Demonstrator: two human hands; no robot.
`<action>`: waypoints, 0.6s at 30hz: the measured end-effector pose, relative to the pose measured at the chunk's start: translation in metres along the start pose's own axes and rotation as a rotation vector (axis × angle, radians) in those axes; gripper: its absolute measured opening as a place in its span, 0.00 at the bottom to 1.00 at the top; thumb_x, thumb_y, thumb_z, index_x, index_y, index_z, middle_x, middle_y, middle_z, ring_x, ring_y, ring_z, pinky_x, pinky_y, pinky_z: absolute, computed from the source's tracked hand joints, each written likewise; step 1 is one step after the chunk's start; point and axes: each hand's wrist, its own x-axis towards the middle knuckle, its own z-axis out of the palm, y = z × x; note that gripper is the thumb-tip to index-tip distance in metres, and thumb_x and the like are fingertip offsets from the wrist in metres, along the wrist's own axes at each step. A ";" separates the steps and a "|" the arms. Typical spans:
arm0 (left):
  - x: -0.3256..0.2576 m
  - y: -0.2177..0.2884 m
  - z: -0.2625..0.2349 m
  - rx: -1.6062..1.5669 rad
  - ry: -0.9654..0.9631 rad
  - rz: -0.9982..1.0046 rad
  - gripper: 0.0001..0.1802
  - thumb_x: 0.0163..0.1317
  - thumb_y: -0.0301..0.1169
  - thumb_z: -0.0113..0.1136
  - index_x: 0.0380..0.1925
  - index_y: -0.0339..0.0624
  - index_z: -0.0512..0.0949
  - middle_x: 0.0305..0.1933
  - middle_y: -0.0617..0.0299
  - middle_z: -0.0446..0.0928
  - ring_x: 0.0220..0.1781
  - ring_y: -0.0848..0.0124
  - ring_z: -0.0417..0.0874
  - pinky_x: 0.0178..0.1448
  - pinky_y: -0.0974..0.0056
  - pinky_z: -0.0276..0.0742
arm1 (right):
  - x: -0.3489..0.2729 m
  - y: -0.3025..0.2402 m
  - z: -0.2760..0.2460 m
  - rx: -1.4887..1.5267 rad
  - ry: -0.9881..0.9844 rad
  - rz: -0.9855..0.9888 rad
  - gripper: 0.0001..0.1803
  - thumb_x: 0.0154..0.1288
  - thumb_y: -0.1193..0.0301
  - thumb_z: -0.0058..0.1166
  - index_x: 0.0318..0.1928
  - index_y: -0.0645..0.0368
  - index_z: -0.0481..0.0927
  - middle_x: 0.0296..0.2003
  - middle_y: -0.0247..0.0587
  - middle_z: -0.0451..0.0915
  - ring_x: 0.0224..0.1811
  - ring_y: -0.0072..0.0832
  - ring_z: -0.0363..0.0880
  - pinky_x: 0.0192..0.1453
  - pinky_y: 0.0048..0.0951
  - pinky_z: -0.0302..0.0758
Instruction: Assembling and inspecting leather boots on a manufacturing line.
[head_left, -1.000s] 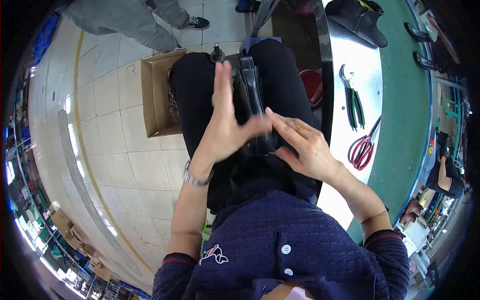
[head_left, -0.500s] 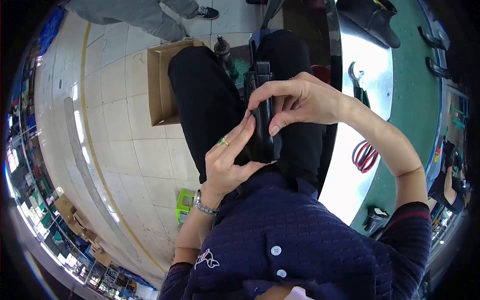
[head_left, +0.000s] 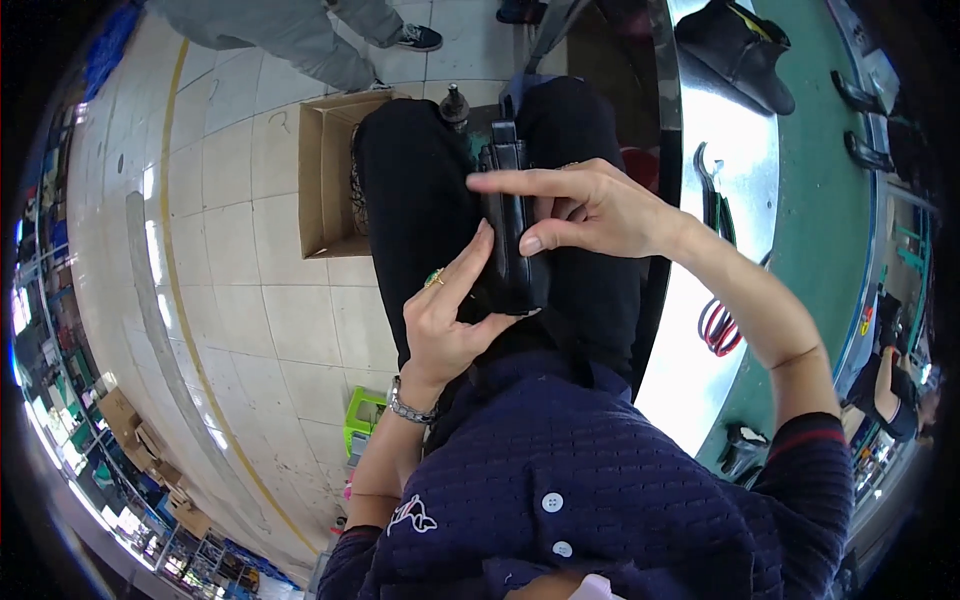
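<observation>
Above my lap I hold a long, glossy black leather article (head_left: 512,260), upright between both hands; its exact kind is not plain. Seams and a short tab show at its far end. My left hand (head_left: 450,315), wearing a ring and a watch, grips its near left side, with the thumb under the near end and the fingers along the side. From the right, my right hand (head_left: 600,205) has its thumb pressed on the article. Its index finger stretches across the top, and the other fingers curl behind, partly hidden.
A cardboard box (head_left: 312,185) stands left of my knees, near a dark metal post (head_left: 454,105). On the shiny metal bench (head_left: 690,340) at right lie a black boot (head_left: 738,55), a pincer-like tool (head_left: 710,195) and red-and-black loops (head_left: 720,328). Another person's legs (head_left: 290,40) are beyond.
The right index finger has straightened and lifted from its bent position, now pointing left across the article. Both hands and the article have shifted slightly left.
</observation>
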 end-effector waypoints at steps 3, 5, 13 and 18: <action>-0.003 -0.003 -0.004 -0.075 0.000 -0.008 0.41 0.41 0.30 0.79 0.59 0.32 0.75 0.59 0.46 0.77 0.58 0.59 0.82 0.60 0.63 0.78 | -0.010 0.021 0.005 0.363 0.123 0.023 0.39 0.72 0.63 0.53 0.76 0.44 0.48 0.39 0.37 0.81 0.39 0.23 0.82 0.45 0.25 0.82; -0.004 0.001 -0.007 -0.084 0.001 -0.008 0.40 0.42 0.29 0.79 0.59 0.33 0.74 0.60 0.46 0.77 0.59 0.59 0.81 0.62 0.63 0.77 | -0.011 0.034 0.012 0.208 0.229 -0.066 0.38 0.72 0.62 0.53 0.76 0.46 0.50 0.45 0.38 0.79 0.47 0.26 0.80 0.53 0.28 0.78; -0.004 -0.002 0.006 -0.085 0.027 0.051 0.40 0.42 0.30 0.79 0.59 0.33 0.75 0.61 0.46 0.76 0.60 0.58 0.80 0.63 0.62 0.77 | -0.003 0.043 0.007 0.224 0.227 0.046 0.36 0.65 0.57 0.62 0.69 0.54 0.66 0.61 0.39 0.72 0.67 0.33 0.67 0.76 0.42 0.56; -0.005 -0.003 0.011 -0.112 0.037 0.019 0.39 0.43 0.30 0.79 0.58 0.33 0.75 0.61 0.46 0.76 0.61 0.58 0.79 0.64 0.61 0.75 | -0.005 0.042 0.013 0.235 0.261 0.057 0.40 0.60 0.46 0.63 0.68 0.50 0.67 0.61 0.44 0.71 0.68 0.39 0.66 0.74 0.48 0.58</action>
